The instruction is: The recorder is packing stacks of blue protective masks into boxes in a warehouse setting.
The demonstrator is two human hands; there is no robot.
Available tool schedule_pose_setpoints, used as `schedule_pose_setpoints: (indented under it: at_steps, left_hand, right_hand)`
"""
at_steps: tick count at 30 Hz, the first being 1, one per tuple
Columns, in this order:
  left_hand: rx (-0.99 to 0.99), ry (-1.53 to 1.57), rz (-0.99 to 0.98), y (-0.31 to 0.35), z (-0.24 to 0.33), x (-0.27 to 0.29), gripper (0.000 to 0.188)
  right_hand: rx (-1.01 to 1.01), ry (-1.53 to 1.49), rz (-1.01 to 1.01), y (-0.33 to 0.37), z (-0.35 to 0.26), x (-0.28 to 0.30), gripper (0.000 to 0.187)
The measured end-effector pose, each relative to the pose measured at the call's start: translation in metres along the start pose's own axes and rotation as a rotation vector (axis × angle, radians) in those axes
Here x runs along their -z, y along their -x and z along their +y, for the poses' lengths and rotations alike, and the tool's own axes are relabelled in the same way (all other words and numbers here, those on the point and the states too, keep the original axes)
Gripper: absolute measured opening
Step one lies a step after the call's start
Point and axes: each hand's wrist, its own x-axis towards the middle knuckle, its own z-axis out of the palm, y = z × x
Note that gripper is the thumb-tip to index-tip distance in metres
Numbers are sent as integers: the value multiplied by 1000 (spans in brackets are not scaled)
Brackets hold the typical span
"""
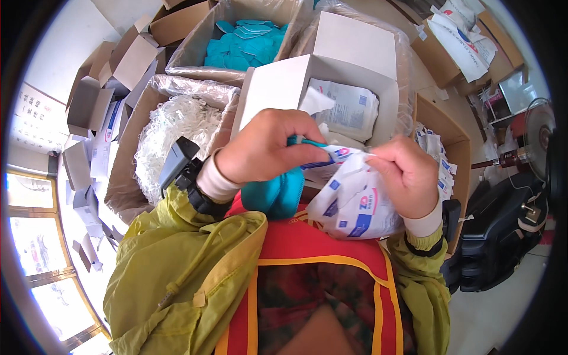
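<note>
My left hand [269, 145] is closed, pinching a teal face mask [273, 195] that hangs below the fingers against my red apron [322, 248]. Its fingertips also meet the upper edge of a white plastic packet [355, 207] with blue and red print. My right hand [408, 174] grips the packet's other upper corner between thumb and fingers. The packet hangs slanted in front of my apron, and how far its mouth is parted cannot be made out. Just beyond my hands, an open white carton [355, 38] holds a stack of similar packets [343, 109].
A lined carton of white elastic loops [177, 130] stands left, and one with teal masks [245, 44] is behind it. At right are a carton of small packets [435, 157], a black case [503, 231] and a fan [537, 139]. Empty small boxes [89, 160] pile up far left.
</note>
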Motion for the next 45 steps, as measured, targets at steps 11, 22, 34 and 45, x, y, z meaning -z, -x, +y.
schedule_pose_setpoints:
  at_steps: [11,22,34,45]
  left_hand:
    - [103,511,671,37,-33,78,10]
    - [60,659,785,46,-63,86,53]
    - [286,589,518,15,-68,48,33]
    - [-7,-140,196,-13,-58,-1,17]
  right_hand:
    - [-345,-162,310,22,57,56,8]
    - [-90,333,-512,-57,84,-62,21]
    - [-296,359,-759,-50,143,-125,20]
    - [-78,170,-381,-50,34,-40,15]
